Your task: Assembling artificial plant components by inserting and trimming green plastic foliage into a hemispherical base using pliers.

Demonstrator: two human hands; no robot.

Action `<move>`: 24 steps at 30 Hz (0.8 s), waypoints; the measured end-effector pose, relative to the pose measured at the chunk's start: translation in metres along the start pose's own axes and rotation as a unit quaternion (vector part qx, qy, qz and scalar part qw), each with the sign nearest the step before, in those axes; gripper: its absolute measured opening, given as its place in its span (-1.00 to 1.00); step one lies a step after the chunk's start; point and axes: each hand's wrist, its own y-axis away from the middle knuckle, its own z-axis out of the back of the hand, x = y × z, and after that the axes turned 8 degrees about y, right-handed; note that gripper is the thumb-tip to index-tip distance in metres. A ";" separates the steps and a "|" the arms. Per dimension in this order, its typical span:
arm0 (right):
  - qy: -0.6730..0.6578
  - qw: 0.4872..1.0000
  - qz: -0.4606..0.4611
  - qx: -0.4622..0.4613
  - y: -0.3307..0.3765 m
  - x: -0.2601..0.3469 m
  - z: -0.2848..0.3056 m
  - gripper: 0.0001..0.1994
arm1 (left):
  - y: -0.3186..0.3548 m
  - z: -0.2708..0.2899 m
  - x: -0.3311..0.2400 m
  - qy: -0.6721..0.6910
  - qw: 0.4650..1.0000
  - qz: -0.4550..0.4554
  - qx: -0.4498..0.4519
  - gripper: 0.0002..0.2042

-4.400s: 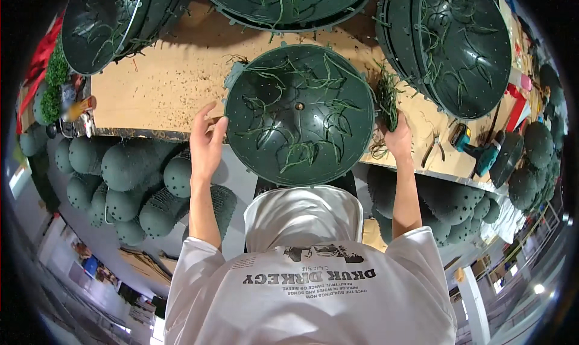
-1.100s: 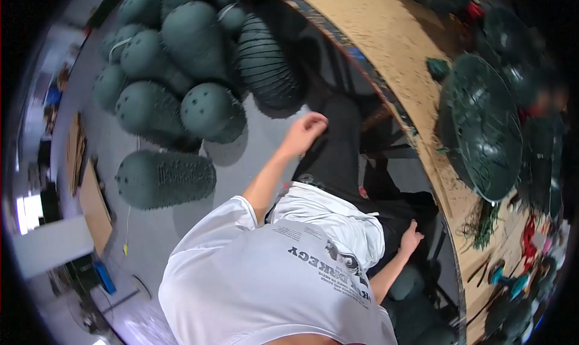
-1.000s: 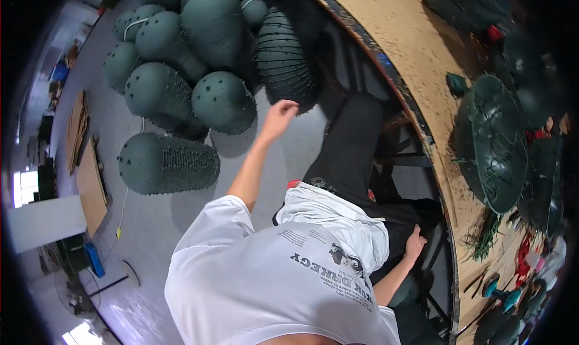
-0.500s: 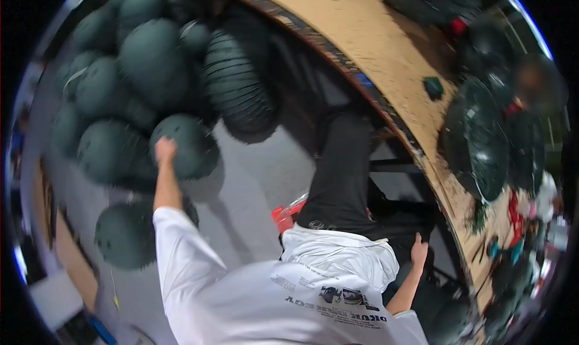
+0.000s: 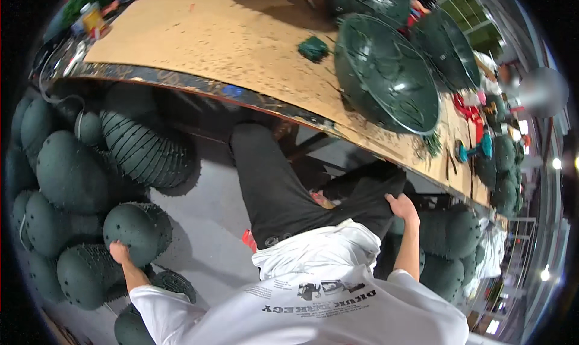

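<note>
Left hand (image 5: pixel 119 250) reaches down to the floor, fingers curled against the lower edge of a dark green dome (image 5: pixel 137 232) in the pile of like domes; whether they actually grip it cannot be told. Right hand (image 5: pixel 402 207) rests on the person's knee, fingers bent loosely over black trouser cloth (image 5: pixel 368 191), below the workbench (image 5: pixel 199 43) edge.

The green domes (image 5: pixel 136 227) on the floor look matt and foam-like, pitted with holes, and one (image 5: pixel 145 149) is ribbed. The tabletop (image 5: pixel 205 40) is rough, speckled chipboard. The big green bowl (image 5: pixel 386 74) looks like smooth, slightly glossy plastic.
</note>
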 end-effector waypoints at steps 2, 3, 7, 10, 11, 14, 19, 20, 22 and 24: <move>0.032 0.999 0.005 0.007 0.018 0.005 0.019 -0.19 | 0.023 0.000 -0.043 0.073 0.971 0.226 0.036 -0.77; 0.025 1.000 -0.010 0.007 0.020 0.003 0.020 -0.19 | 0.017 0.019 -0.058 0.077 0.965 0.250 0.015 -0.74; 0.048 0.993 0.089 -0.053 0.030 0.004 0.026 -0.24 | 0.010 0.117 -0.063 0.086 0.975 0.206 -0.019 -0.62; -0.103 0.949 0.222 -0.200 0.027 0.011 0.042 -0.42 | 0.017 0.178 -0.090 0.168 0.967 0.168 -0.093 -0.57; -0.229 0.932 0.237 -0.151 0.028 0.018 0.053 -0.47 | 0.020 0.199 -0.118 0.194 0.958 0.173 -0.119 -0.57; -0.473 0.824 0.309 -0.049 0.027 0.044 0.082 -0.60 | 0.042 0.258 -0.169 0.281 0.935 0.156 -0.147 -0.47; -0.562 0.772 0.276 -0.112 -0.004 0.039 0.109 -0.73 | 0.079 0.349 -0.363 0.416 0.879 0.136 -0.189 -0.67; -0.582 0.754 0.268 -0.141 -0.013 0.033 0.110 -0.74 | 0.075 0.345 -0.373 0.417 0.881 0.126 -0.186 -0.67; -0.599 0.729 0.249 -0.221 -0.029 0.005 0.121 -0.77 | 0.070 0.352 -0.399 0.451 0.878 0.082 -0.137 -0.70; -0.597 0.722 0.195 -0.290 -0.047 -0.035 0.129 -0.75 | 0.069 0.358 -0.420 0.476 0.873 0.047 -0.092 -0.72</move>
